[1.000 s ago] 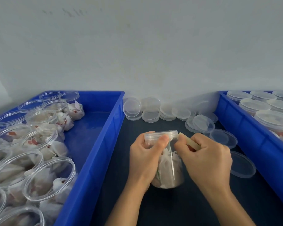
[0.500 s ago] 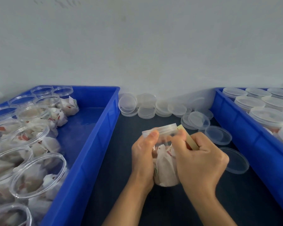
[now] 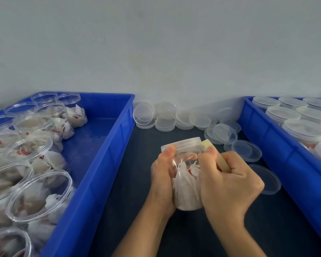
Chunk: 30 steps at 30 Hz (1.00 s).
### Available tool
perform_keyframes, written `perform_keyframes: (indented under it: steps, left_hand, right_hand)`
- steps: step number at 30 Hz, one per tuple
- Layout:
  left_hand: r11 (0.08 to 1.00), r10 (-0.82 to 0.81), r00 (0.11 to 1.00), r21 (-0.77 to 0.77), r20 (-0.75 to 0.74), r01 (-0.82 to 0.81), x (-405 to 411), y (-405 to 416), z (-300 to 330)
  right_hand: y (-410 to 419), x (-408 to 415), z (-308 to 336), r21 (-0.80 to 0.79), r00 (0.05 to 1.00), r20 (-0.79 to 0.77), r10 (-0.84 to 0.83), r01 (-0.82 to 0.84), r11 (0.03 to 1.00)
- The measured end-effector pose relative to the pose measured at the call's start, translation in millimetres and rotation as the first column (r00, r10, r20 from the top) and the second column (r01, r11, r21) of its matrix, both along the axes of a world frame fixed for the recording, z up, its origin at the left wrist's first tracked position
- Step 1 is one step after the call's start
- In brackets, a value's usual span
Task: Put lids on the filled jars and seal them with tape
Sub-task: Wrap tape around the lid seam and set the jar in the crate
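At centre frame I hold a clear plastic jar of white paper sachets (image 3: 187, 182), lidded and tilted away from me, neck toward the top of the frame. My left hand (image 3: 162, 175) curls round its left wall; my right hand (image 3: 228, 182) grips a yellowish tape roll (image 3: 214, 154) against the white lid's (image 3: 183, 143) right edge, thumb pressing beside the seam.
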<state>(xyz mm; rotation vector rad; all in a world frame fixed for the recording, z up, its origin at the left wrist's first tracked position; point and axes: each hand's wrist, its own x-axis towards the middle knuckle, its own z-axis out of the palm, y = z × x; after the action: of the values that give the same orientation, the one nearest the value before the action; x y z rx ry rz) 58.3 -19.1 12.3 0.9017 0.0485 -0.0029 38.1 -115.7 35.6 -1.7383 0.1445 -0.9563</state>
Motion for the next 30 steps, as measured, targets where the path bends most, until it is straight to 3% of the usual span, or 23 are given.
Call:
perform_keyframes:
  steps: [3, 6, 8, 10, 14, 19, 25, 30]
  left_hand:
    - [0.994, -0.091, 0.994, -0.059, 0.056, 0.094, -1, -1, 1]
    - [0.961, -0.135, 0.99, -0.247, -0.028, 0.124, -5, -4, -3]
    - [0.963, -0.112, 0.993, -0.25, -0.04, 0.099, -2, 6, -10]
    - [0.982, -0.114, 0.993, -0.152, -0.01, 0.111, 3, 13, -12]
    - [0.998, -0.047, 0.999, -0.03, -0.011, 0.047, 7, 28, -11]
    - [0.994, 0.054, 0.998, 0.099, -0.027, -0.051, 5, 45, -11]
    - [0.94, 0.183, 0.983, 0.297, -0.029, -0.167, 3, 53, -6]
    - [0.913, 0.23, 0.973, 0.353, -0.032, -0.204, 4, 56, -2]
  right_hand:
    - [0, 2, 5, 0.124, 1.0, 0.018, 0.024, -0.026, 0.992]
    - [-13, 13, 11, 0.366, 0.998, 0.064, -0.011, -0.013, 0.931]
    - [-12, 17, 9, 0.354, 0.998, 0.063, 0.011, -0.033, 0.935]
    - [-15, 19, 2, 0.339, 0.997, 0.065, 0.051, -0.07, 0.938]
    - [-16, 19, -10, 0.182, 0.977, 0.021, 0.211, -0.212, 0.96]
    - [-17, 14, -15, -0.035, 0.917, -0.099, 0.386, -0.391, 0.92]
    - [-24, 29, -34, -0.349, 0.906, -0.26, 0.334, -0.411, 0.842]
    - [-24, 44, -44, -0.632, 0.908, -0.352, 0.228, -0.411, 0.657]
